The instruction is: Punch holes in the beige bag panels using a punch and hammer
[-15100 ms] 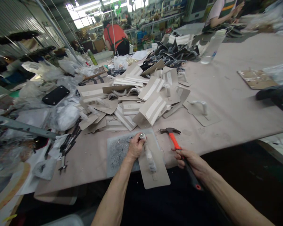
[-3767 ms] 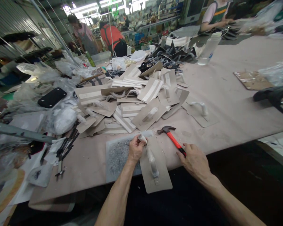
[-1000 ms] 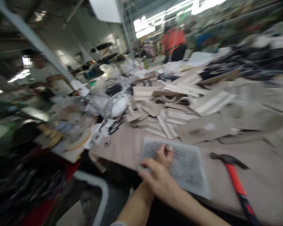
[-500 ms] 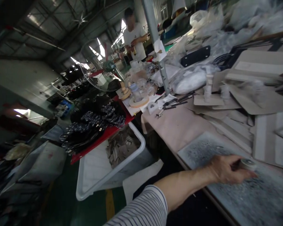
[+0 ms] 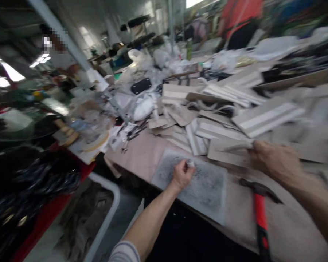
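My left hand (image 5: 182,175) is closed around a small pale cylinder (image 5: 190,163) with a round, shiny top, holding it upright over a scuffed grey board (image 5: 210,203) at the table's front edge. To the right, my right hand (image 5: 276,160) is blurred, its fingers closed at the edge of a piece of grey cardboard (image 5: 226,156). Below that hand lies a claw hammer (image 5: 259,207) with a red and black handle, which neither hand touches.
Flat cardboard pieces (image 5: 268,116) with white strips heap up behind the hands. Metal tools (image 5: 133,133) lie by a slanted post (image 5: 71,43). A white-rimmed bin (image 5: 116,196) stands at the lower left, beside dark glossy items (image 5: 43,182). People stand farther back.
The view has swung to the right, bringing my right hand and the hammer into sight. My left hand still grips the cylinder over the grey board.
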A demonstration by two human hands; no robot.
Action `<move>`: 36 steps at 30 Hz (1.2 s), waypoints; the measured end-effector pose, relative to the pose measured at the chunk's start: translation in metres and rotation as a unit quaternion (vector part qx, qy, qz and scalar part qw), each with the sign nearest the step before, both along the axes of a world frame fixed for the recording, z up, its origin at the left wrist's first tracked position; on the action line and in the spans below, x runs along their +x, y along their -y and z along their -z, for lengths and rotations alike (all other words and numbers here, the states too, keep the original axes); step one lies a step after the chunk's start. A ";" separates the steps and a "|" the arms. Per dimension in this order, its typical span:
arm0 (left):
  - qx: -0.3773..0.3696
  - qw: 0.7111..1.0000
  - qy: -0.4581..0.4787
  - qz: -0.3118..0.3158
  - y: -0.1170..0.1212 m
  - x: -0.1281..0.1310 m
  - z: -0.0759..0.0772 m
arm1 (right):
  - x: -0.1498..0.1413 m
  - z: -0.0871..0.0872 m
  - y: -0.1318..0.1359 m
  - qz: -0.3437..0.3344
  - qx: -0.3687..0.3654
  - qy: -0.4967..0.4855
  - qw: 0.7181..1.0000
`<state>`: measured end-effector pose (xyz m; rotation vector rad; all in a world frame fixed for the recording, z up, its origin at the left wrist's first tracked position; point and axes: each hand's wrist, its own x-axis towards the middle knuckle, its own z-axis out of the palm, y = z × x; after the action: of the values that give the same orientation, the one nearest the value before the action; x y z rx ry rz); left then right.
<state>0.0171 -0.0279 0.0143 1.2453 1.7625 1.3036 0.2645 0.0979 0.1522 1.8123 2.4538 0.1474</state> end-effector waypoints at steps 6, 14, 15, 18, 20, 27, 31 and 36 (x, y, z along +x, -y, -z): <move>0.023 0.997 0.075 0.021 -0.011 -0.007 0.014 | -0.007 0.017 0.055 0.116 0.012 -0.184 0.976; 0.030 0.993 0.116 0.015 -0.011 -0.010 0.010 | -0.058 0.101 0.159 0.106 0.014 -0.357 0.928; 0.030 0.991 0.126 0.013 -0.011 -0.010 0.006 | -0.064 0.105 0.163 0.101 0.015 -0.363 0.926; 0.032 0.989 0.139 0.038 -0.015 -0.005 -0.009 | -0.075 0.106 0.169 0.096 0.009 -0.360 0.928; 0.040 0.986 0.143 0.072 -0.020 0.003 -0.019 | -0.079 0.101 0.171 0.094 -0.007 -0.353 0.931; 0.031 0.973 0.149 0.172 -0.042 0.036 -0.009 | -0.089 0.085 0.170 0.125 -0.090 -0.308 0.939; 0.006 0.972 0.141 0.189 -0.043 0.039 0.002 | -0.088 0.094 0.170 0.123 -0.105 -0.357 0.920; 0.007 0.976 0.127 0.176 -0.044 0.038 0.001 | -0.051 0.106 0.177 0.135 -0.023 -0.411 0.901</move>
<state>0.0549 0.0158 0.0133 1.2661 1.2891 1.2060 0.2132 -0.0788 0.0458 2.5344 2.5383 -0.8615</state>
